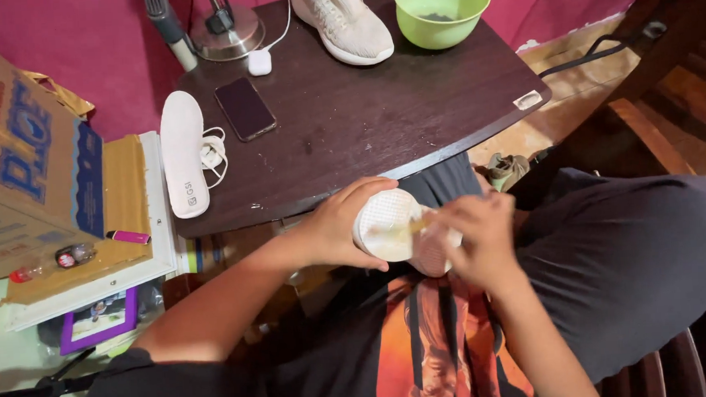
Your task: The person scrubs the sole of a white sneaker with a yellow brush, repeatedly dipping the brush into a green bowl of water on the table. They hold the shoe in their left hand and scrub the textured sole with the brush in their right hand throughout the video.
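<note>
My left hand (334,228) grips a white shoe (390,221) held sole-up over my lap, just below the table's near edge. My right hand (484,240) is closed on a thin pale stick-like brush (409,228) whose tip lies across the sole; the hand is blurred. A second white shoe (342,18) rests at the far side of the dark wooden table (381,116), beside a green bowl (442,8) with something dark inside. A white insole (184,151) lies on the table's left edge.
A black phone (245,107), a small white charger (260,62) with cable, white laces (214,153) and a metal lamp base (227,28) are on the table. A cardboard box (21,159) and a purple frame (98,321) stand at the left. A tripod leg (45,392) is at bottom left.
</note>
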